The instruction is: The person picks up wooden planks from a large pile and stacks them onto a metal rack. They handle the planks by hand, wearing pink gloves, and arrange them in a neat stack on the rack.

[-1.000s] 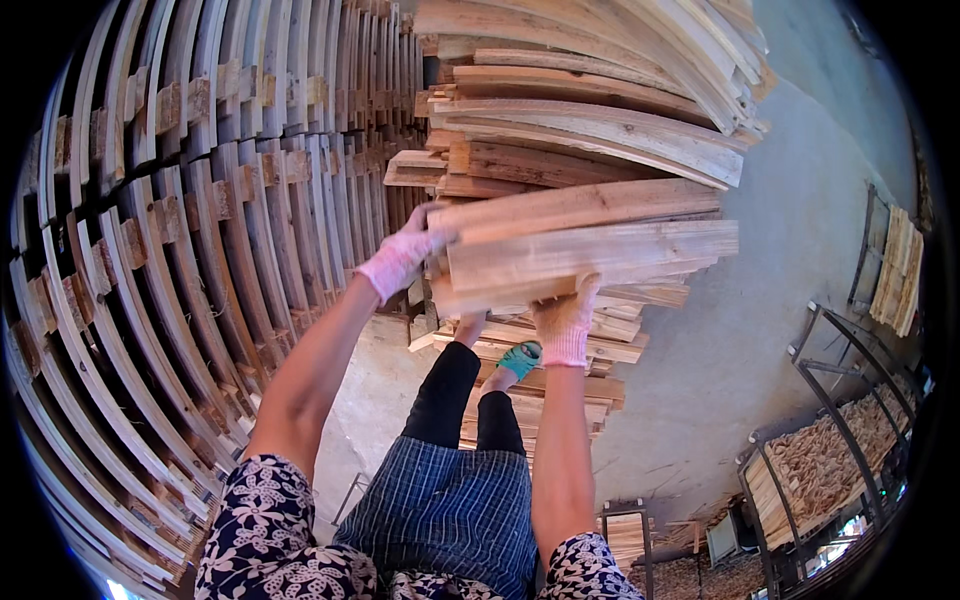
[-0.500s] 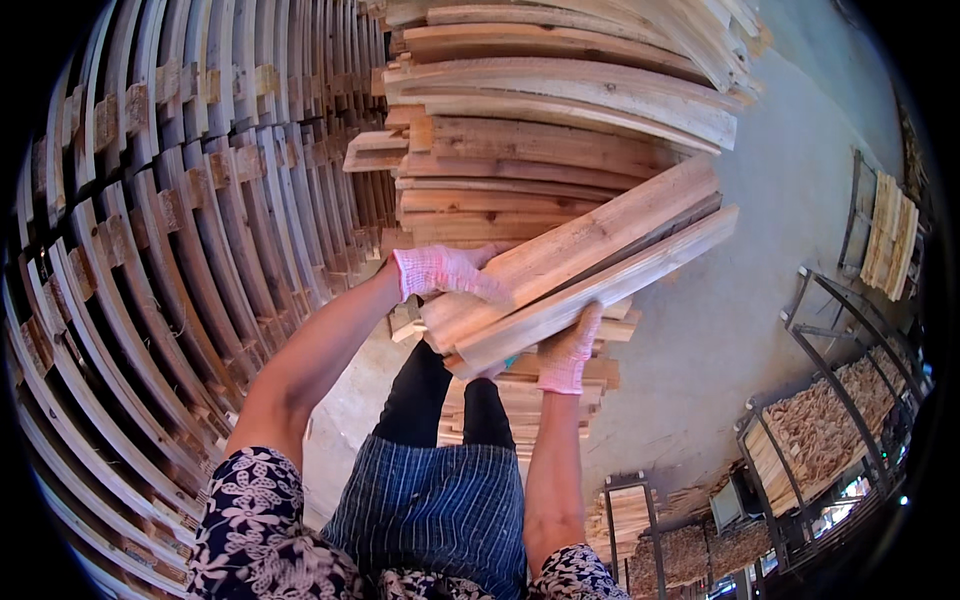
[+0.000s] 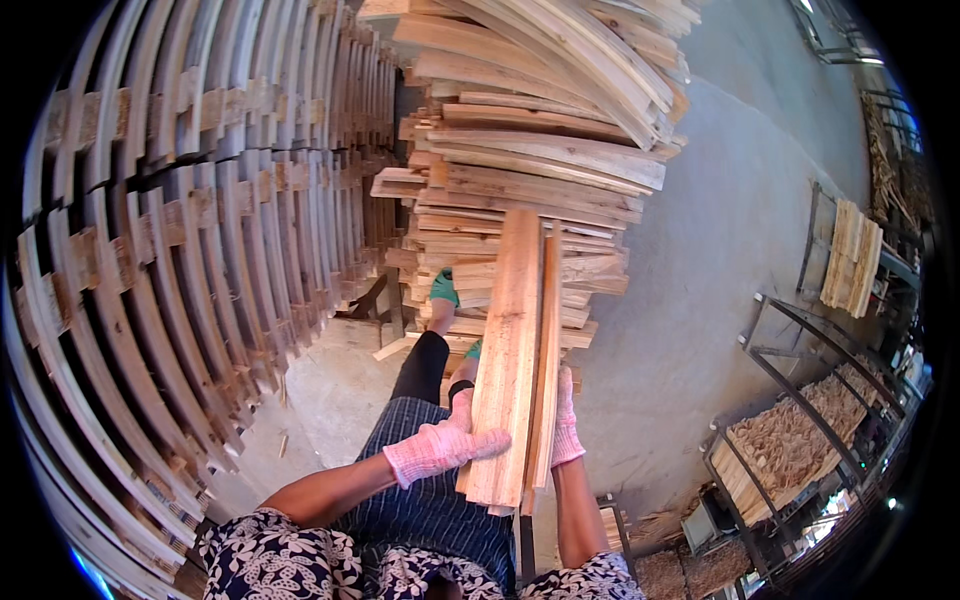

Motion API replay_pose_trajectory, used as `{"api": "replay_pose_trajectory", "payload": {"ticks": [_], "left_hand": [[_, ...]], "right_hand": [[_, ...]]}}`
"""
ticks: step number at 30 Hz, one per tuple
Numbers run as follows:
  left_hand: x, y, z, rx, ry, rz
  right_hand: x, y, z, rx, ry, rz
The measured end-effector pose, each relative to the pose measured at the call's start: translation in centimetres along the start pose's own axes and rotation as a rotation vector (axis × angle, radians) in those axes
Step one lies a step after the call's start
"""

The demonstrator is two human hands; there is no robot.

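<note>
Between my gloved hands is a small bundle of wooden boards (image 3: 512, 350), long, pale and rough-sawn, pointing away from me in front of my apron. My left hand (image 3: 447, 443), in a pinkish knitted glove, clasps the bundle's left side near its close end, with the thumb over the top board. Along the right side my right hand (image 3: 567, 420), in the same kind of glove, presses against the edge of a narrower board; part of its fingers is hidden behind the wood. Past the boards' far end lies a long pile of similar boards (image 3: 540, 180).
Tall stacks of spaced boards (image 3: 215, 250) fill the left side. Metal-framed racks (image 3: 800, 430) holding wood pieces stand at right on the concrete floor (image 3: 690, 260). A smaller bundle of boards (image 3: 852, 258) is farther back. My green shoe (image 3: 445, 287) is beside the pile.
The boards have swung from a slant toward the right to pointing nearly straight ahead, and come closer to my body. Both hands have moved nearer with them, and my view has shifted.
</note>
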State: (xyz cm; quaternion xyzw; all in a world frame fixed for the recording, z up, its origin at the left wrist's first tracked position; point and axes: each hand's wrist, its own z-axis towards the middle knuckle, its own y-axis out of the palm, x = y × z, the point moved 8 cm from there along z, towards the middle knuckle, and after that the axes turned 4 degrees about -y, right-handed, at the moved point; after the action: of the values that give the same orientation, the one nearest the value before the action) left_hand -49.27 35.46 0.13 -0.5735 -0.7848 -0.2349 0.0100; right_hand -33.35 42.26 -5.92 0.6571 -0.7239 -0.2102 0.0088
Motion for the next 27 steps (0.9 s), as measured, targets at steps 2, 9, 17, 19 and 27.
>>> {"api": "replay_pose_trajectory", "payload": {"ticks": [2,9,17,19,27], "left_hand": [[1.9,-0.7,-0.8,-0.045,-0.126,-0.227],[2.1,-4.5,5.4,-0.097,0.004,-0.6],[0.8,-4.2,-4.7,-0.024,0.13,-0.607],[2.4,-5.3,-8.1,0.046,0.295,-0.442],[9.6,-7.7,-27.0,0.083,0.777,-0.035]], "right_hand": [[-1.3,2.5,0.5,-0.016,0.028,-0.132],[-2.3,5.3,5.4,-0.07,-0.048,-0.324],[1.5,8.5,-1.1,-0.147,0.033,-0.101],[3.1,7.9,0.0,-0.118,0.064,-0.078],[-5.7,27.4,-17.6,-0.468,-0.624,-0.38]]}}
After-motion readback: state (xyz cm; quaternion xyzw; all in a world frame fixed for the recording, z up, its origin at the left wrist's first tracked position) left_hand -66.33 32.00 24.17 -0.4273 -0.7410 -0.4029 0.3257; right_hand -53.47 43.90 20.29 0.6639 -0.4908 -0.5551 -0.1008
